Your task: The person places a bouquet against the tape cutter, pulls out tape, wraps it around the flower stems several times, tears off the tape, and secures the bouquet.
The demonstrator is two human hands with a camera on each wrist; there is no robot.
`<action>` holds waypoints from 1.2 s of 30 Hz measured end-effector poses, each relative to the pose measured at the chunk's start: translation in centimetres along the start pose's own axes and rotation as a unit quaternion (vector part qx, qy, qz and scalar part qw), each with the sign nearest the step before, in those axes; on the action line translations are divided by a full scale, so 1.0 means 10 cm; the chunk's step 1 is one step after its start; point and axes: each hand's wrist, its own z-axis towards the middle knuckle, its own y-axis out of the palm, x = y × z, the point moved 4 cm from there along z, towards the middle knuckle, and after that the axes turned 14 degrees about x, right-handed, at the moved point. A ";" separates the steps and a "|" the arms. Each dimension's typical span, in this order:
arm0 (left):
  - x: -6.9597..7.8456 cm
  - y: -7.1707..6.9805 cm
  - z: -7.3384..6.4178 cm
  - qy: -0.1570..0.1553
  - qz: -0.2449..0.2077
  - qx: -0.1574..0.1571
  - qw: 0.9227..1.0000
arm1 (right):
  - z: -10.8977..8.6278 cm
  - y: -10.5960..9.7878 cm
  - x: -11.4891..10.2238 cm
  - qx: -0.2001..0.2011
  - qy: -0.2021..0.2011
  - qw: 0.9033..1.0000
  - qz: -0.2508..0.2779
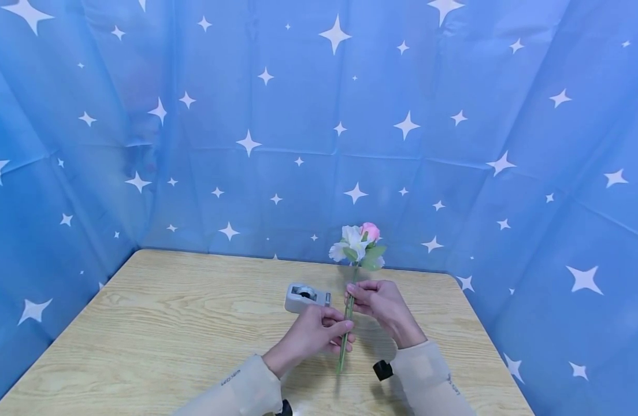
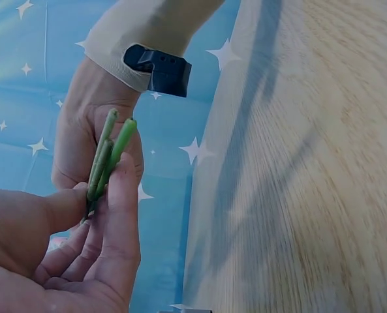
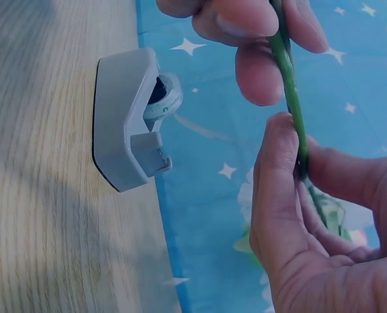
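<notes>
Over the right half of the table (image 1: 158,329), the left hand (image 1: 315,334), near, and right hand (image 1: 384,301), far, are pinching the stems (image 1: 348,310) of flowers (image 1: 353,238) I am judging light, firm-stemmed, soft-petalled, best held below the blooms

Left hand (image 1: 321,332) curled in a pinch grip, nearer the body. Right hand (image 1: 378,300) also pinching, farther forward, near the left. Left forearm (image 1: 241,393) and right forearm (image 1: 428,375) reach forward, angled inward, both sleeved to the wrist.
</notes>
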 end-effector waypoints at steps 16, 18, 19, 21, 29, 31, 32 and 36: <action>0.06 -0.01 -0.02 0.034 0.024 0.012 0.999 | -0.03 -0.02 -0.05 0.000 -0.008 1.000 -0.009; 0.06 -0.02 -0.01 0.037 0.030 0.013 0.999 | -0.03 -0.02 -0.06 0.001 -0.011 1.000 -0.014; 0.06 -0.02 -0.01 0.038 0.032 0.013 0.999 | -0.03 -0.02 -0.06 0.002 -0.014 1.000 -0.019; 0.06 -0.03 0.00 0.039 0.036 0.014 0.998 | -0.02 -0.03 -0.07 0.004 -0.023 0.999 -0.029; 0.05 -0.02 -0.01 0.053 0.063 0.020 0.996 | -0.02 -0.04 -0.13 0.045 -0.038 0.997 -0.044; 0.05 -0.01 -0.01 0.052 0.070 0.024 0.996 | -0.01 -0.04 -0.14 0.055 -0.040 0.997 -0.048; 0.05 -0.01 -0.02 0.052 0.071 0.026 0.996 | -0.01 -0.04 -0.14 0.058 -0.041 0.996 -0.050; 0.06 0.01 -0.03 0.055 0.082 0.031 0.995 | -0.01 -0.02 -0.15 0.069 -0.046 0.995 -0.056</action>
